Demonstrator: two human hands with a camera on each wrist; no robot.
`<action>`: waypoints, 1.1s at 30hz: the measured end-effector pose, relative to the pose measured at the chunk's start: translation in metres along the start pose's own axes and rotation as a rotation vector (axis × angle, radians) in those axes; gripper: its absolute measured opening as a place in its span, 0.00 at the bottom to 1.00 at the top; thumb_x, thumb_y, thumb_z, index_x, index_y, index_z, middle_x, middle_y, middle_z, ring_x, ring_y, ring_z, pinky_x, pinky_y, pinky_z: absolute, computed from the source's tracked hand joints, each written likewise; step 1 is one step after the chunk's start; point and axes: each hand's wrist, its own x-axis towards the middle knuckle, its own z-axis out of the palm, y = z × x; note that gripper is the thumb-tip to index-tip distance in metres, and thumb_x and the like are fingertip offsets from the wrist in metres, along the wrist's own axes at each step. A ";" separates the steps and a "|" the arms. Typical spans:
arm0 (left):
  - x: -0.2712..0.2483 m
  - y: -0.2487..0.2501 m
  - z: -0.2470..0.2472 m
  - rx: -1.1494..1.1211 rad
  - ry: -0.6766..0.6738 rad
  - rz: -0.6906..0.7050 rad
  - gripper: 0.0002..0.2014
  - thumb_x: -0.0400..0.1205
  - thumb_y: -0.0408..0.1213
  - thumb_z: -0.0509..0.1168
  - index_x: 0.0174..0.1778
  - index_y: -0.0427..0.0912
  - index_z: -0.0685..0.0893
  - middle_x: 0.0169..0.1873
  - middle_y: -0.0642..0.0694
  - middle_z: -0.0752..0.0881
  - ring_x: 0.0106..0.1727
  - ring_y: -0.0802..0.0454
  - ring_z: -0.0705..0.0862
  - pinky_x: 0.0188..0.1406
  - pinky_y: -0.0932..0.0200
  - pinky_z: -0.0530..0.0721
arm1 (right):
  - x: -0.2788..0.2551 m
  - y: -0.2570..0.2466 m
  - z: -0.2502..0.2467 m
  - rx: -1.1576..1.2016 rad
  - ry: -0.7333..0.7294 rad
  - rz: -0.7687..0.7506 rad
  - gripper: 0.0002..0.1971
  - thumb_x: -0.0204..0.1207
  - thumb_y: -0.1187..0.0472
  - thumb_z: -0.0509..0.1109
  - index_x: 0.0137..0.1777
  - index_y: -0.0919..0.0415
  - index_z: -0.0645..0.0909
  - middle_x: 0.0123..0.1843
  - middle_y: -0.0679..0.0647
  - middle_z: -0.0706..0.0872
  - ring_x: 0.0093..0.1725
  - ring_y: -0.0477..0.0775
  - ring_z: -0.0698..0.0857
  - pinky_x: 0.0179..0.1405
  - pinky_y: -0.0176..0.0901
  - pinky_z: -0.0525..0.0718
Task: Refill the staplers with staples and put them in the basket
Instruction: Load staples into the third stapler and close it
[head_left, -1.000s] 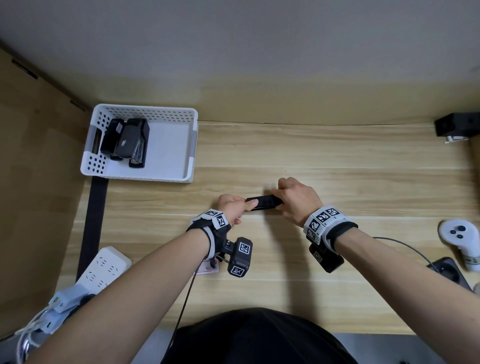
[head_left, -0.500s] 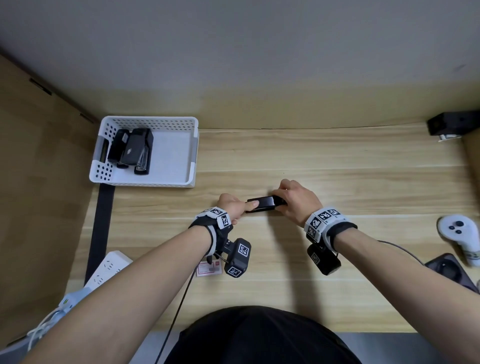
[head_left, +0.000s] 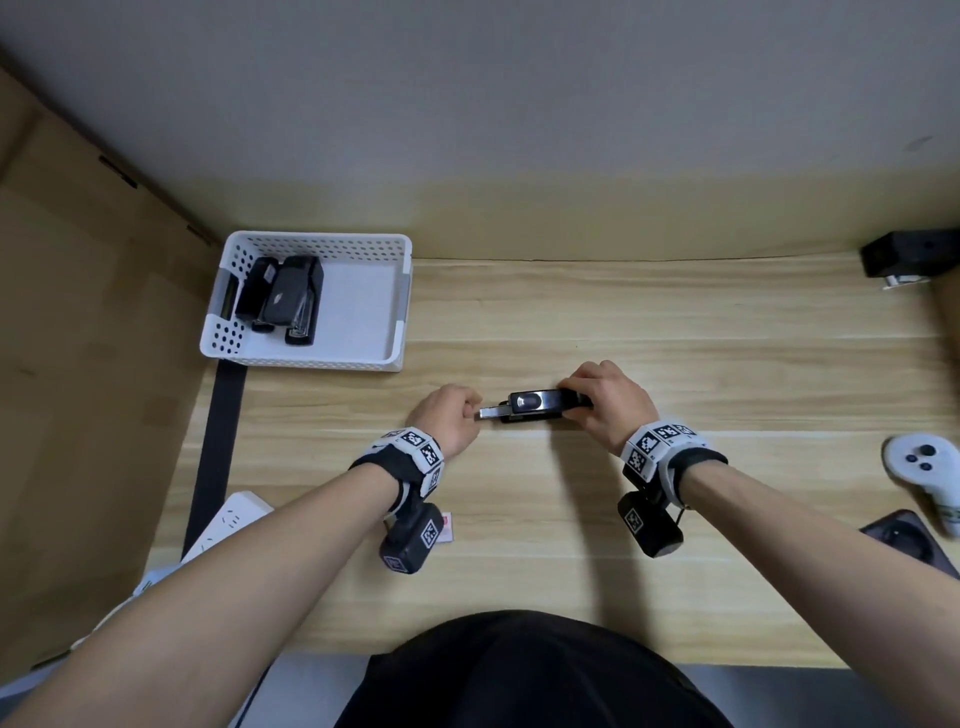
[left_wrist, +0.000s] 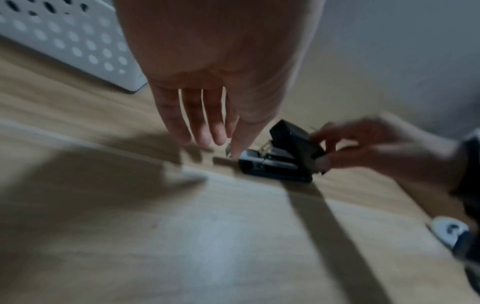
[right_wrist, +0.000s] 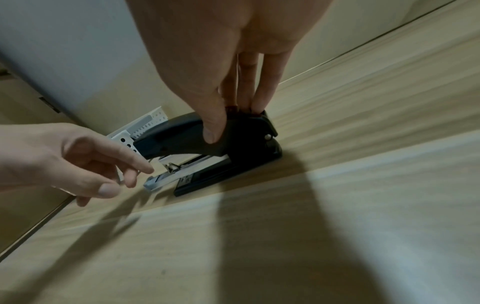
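Since the frame half a second earlier, the left hand (head_left: 451, 419) had drawn back leftward from the stapler (head_left: 540, 406), and a silver staple tray (head_left: 493, 412) now stuck out of the stapler's left end where the thumb had rested on the black top before. The head camera had also shifted, so the basket sat lower and further right in view.

The right hand (right_wrist: 226, 67) gripped the stapler's black cover (right_wrist: 182, 135) near its hinged end, thumb (right_wrist: 213, 127) pressed on the near side and fingers curled down over the far side, holding the cover tilted up above the base (right_wrist: 223, 174). The base lay flat on the wooden desk (head_left: 675, 545), at mid-desk between the two hands.

The left hand's fingers were loosely bent, the forefinger tip (right_wrist: 145, 167) just at the protruding tray's end (right_wrist: 155, 182); whether it touched or pinched the metal could not be told, and the left wrist view was blurred.

Further out, a white perforated basket (head_left: 402, 291) stood at the desk's back left corner, well apart from the hands, with two black staplers (head_left: 283, 299) lying side by side in its left half. A white power strip (head_left: 228, 522) lay at the desk's left edge, a small card (head_left: 448, 527) showed beside the left wrist camera, a white game controller (head_left: 922, 467) lay near the right edge, and a black box (head_left: 906, 254) sat at the back right.
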 end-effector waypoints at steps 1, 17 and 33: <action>0.000 0.000 0.001 0.051 0.003 0.041 0.12 0.76 0.36 0.66 0.53 0.53 0.85 0.50 0.57 0.84 0.52 0.51 0.83 0.47 0.61 0.77 | -0.001 0.000 0.001 -0.003 0.007 0.000 0.16 0.74 0.55 0.73 0.62 0.48 0.82 0.56 0.45 0.81 0.56 0.52 0.75 0.37 0.45 0.77; 0.025 0.017 0.026 -0.078 0.087 0.267 0.05 0.76 0.37 0.70 0.43 0.49 0.91 0.33 0.50 0.87 0.37 0.46 0.83 0.37 0.51 0.85 | -0.002 0.006 0.005 -0.025 0.093 -0.048 0.19 0.71 0.57 0.78 0.63 0.48 0.85 0.47 0.47 0.83 0.51 0.54 0.73 0.37 0.50 0.81; -0.013 -0.018 0.031 -0.673 -0.072 0.041 0.28 0.79 0.16 0.54 0.77 0.33 0.72 0.68 0.39 0.82 0.68 0.50 0.82 0.67 0.65 0.75 | -0.006 0.004 -0.004 -0.124 0.057 0.021 0.18 0.71 0.57 0.77 0.62 0.50 0.85 0.49 0.49 0.83 0.54 0.55 0.74 0.38 0.43 0.71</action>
